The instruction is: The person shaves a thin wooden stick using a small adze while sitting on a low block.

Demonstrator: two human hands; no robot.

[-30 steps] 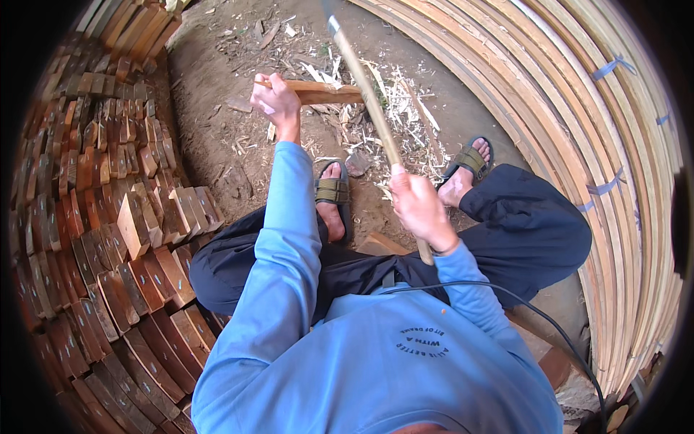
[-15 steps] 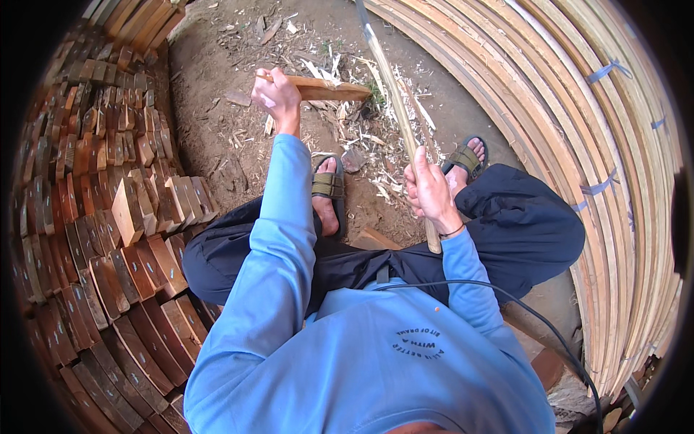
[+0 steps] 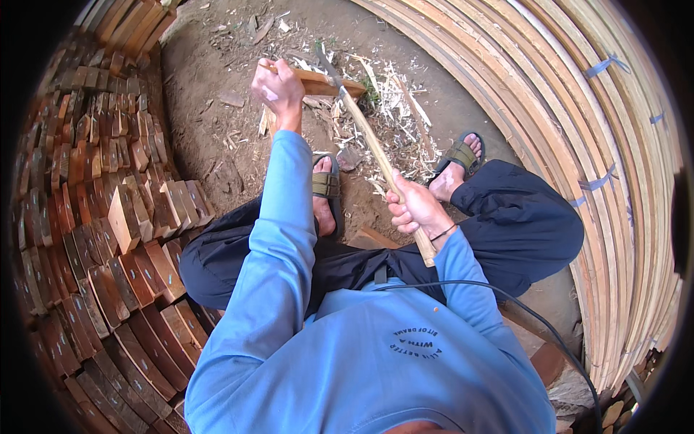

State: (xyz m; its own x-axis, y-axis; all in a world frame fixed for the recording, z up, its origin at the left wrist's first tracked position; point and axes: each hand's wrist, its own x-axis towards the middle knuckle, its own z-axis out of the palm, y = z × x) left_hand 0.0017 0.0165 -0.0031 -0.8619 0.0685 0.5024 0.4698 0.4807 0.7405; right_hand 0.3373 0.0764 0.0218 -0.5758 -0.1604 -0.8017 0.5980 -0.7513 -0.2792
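A: How far along is that piece of wood (image 3: 314,82)?

B: Partway, I'd guess. Its right end looks slanted, and there's a mess of pale shavings (image 3: 396,98) on the dirt (image 3: 199,137) around there — no telling how much is left to trim though.

A: Where is it, and what's holding it?

B: Far side, a bit left of middle. The left hand (image 3: 278,90) is clenched round its left end. The right hand (image 3: 417,206) is wrapped round a long handle (image 3: 371,141), and the dark blade (image 3: 327,64) crosses the wood near its right end. Can't tell if it's biting in.

A: Materials?

B: Orange-brown, flat-sided wood; thin, splintery shavings; straight, pale wooden handle. Rough reddish blocks (image 3: 108,289) stacked left, long pale planks (image 3: 557,137) right — blue ties (image 3: 606,65) on those.
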